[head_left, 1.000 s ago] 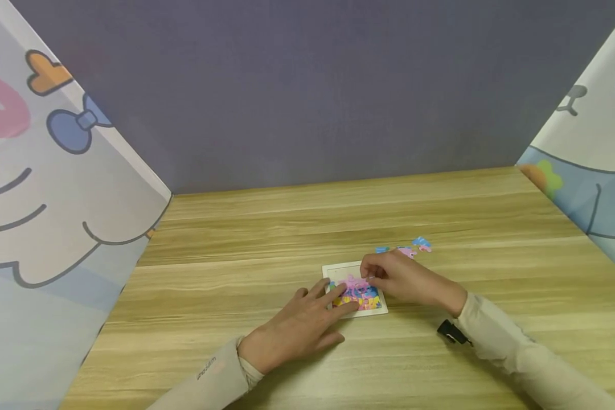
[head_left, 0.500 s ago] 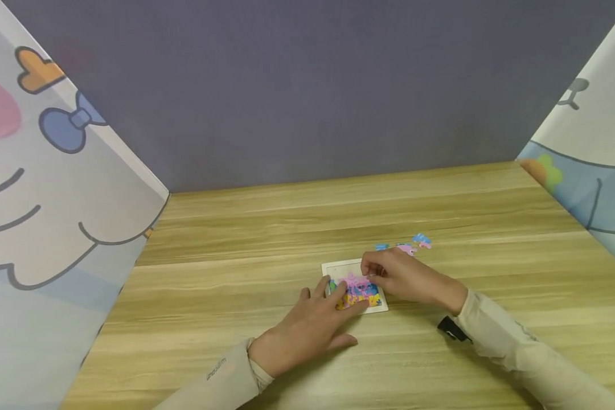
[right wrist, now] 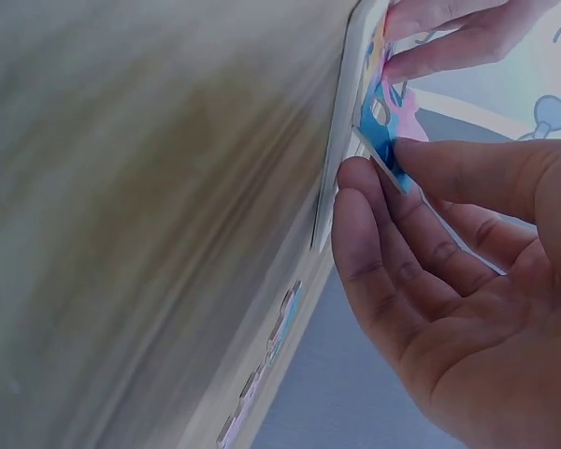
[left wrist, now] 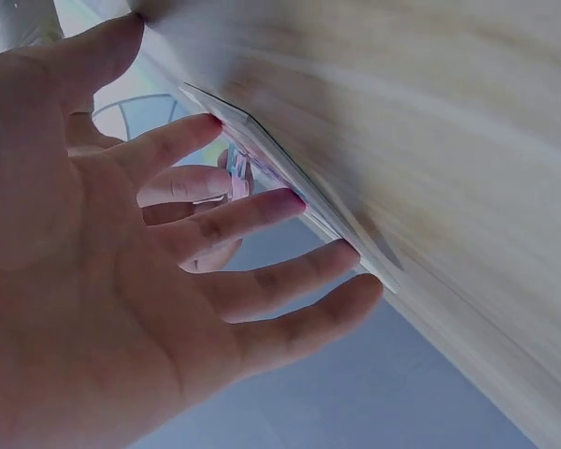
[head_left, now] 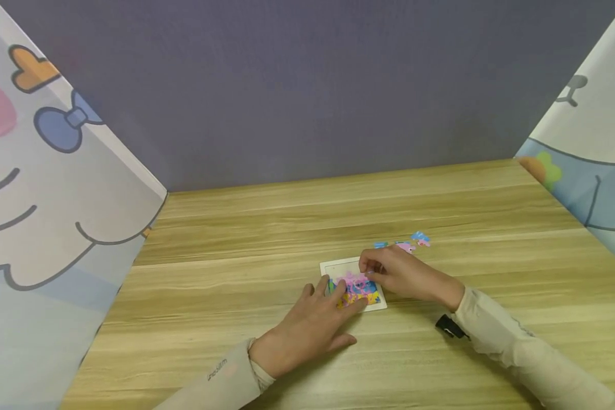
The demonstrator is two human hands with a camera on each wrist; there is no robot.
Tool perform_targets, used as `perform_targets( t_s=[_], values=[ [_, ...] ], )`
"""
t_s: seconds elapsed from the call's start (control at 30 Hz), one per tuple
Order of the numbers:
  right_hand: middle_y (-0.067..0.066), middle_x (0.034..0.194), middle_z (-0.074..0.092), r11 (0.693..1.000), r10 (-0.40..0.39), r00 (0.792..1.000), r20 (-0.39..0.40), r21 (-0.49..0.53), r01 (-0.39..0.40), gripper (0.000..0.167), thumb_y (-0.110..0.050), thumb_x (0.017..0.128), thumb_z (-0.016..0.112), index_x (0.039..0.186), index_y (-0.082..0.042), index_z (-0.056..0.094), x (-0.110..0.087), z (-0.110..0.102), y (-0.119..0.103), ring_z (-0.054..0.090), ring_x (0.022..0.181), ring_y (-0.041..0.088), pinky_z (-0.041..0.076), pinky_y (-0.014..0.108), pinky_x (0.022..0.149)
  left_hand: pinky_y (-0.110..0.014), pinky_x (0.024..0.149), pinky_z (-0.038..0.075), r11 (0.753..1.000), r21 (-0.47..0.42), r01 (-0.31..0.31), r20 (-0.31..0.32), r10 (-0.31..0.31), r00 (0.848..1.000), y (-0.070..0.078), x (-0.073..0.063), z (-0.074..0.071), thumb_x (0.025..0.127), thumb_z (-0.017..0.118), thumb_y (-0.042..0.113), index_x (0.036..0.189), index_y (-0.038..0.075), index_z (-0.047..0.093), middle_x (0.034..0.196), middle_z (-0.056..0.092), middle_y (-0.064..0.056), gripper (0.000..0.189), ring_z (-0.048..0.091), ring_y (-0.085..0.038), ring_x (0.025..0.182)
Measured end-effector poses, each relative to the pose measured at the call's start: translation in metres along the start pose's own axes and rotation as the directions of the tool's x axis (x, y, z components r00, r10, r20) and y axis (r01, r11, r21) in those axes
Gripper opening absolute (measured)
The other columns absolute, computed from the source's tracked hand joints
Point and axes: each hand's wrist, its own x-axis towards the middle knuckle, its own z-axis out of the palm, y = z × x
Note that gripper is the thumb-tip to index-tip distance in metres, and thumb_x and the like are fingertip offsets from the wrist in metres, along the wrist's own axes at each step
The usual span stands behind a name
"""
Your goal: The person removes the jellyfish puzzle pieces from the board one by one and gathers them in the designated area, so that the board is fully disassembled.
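Observation:
A small jigsaw puzzle in a white frame (head_left: 344, 267) lies on the wooden table, its lower part filled with pink, blue and yellow pieces. My left hand (head_left: 310, 327) rests spread over its left side, with straight fingertips touching the puzzle. In the left wrist view those fingers (left wrist: 252, 220) reach the frame's edge. At the frame's right side, my right hand (head_left: 410, 276) pinches a blue puzzle piece (right wrist: 383, 150) between thumb and fingers. The piece is tilted, its edge close to the frame; whether it touches the puzzle is unclear.
Several loose puzzle pieces (head_left: 420, 238) lie just beyond the right hand. A black clip-like object (head_left: 449, 326) is by the right sleeve. A grey panel (head_left: 307, 97) rises behind the table (head_left: 246, 222), and cartoon-printed panels stand left and right.
My left hand has shifted slightly right over the puzzle, then stayed. The right hand keeps its pinch at nearly the same spot. The camera view has drifted a little.

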Motion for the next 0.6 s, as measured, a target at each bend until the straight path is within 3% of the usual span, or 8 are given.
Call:
perform_targets(
  t_s=[0.33, 0.6],
  values=[
    [-0.005, 0.081, 0.065, 0.999, 0.029, 1.000, 0.002, 0.020, -0.029, 0.014, 0.002, 0.092, 0.065, 0.093, -0.012, 0.064, 0.001, -0.003, 0.001, 0.058, 0.074, 0.005, 0.052, 0.025, 0.068, -0.049, 0.086, 0.056, 1.000, 0.026, -0.006, -0.026, 0.006, 1.000, -0.001, 0.000, 0.000, 0.091, 0.058, 0.064, 0.148, 0.034, 0.046, 0.138, 0.053, -0.011, 0.065, 0.055, -0.041, 0.124],
    [-0.002, 0.083, 0.066, 0.992, 0.101, 0.992, -0.080, 0.082, -0.095, 0.012, -0.001, 0.093, 0.067, 0.093, -0.013, 0.066, -0.003, -0.025, 0.001, 0.061, 0.078, 0.010, 0.053, 0.028, 0.070, -0.047, 0.083, 0.056, 0.999, 0.049, 0.003, -0.067, 0.000, 0.998, 0.003, -0.002, 0.000, 0.090, 0.059, 0.064, 0.146, 0.035, 0.049, 0.136, 0.054, -0.010, 0.064, 0.057, -0.039, 0.122]
  ],
)
